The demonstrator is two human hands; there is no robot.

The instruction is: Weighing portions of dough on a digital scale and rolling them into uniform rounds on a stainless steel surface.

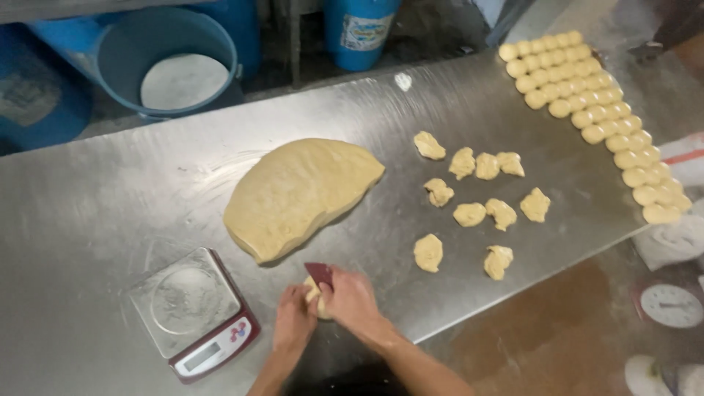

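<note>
On the scuffed steel counter (pixel 95 198), a glass-topped scale (pixel 192 312) sits left. The left hand (pixel 293 319) cups a soft dough lump (pixel 314 293); the right hand (pixel 352 301) apparently grips a dark red scraper (pixel 320 273). Ragged dough pieces (pixel 469 214) lie right.

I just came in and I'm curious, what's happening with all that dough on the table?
A person's left hand and right hand hold a small dough piece with a dark red scraper, beside a kitchen scale. A big dough slab lies on the steel table. Rough torn pieces and neat rolled balls sit farther right.
</note>
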